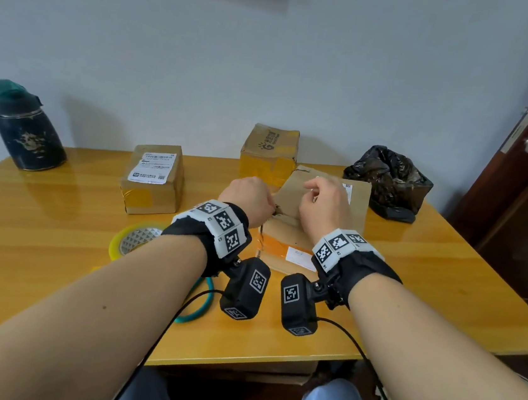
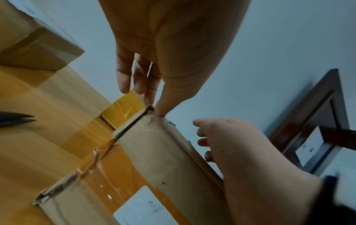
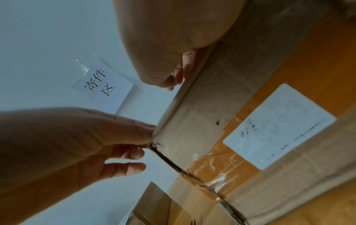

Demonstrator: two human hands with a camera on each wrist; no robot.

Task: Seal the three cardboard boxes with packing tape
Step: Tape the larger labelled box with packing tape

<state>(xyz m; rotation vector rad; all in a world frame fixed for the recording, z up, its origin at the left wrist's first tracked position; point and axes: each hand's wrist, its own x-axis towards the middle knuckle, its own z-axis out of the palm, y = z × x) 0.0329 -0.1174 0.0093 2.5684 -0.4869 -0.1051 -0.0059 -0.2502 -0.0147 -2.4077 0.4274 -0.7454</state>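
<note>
Left hand (image 2: 173,45) comes down from the top, thumb and fingers pinching the corner of a raised flap (image 2: 163,152) on the box (image 2: 77,202). Right hand (image 2: 240,144) sits on the flap's far edge, fingers curled over it. Yellowish tape (image 2: 108,172) and a white label (image 2: 142,208) show on the box. Another box (image 2: 34,50) sits farther back on the worktop (image 2: 38,121).
</note>
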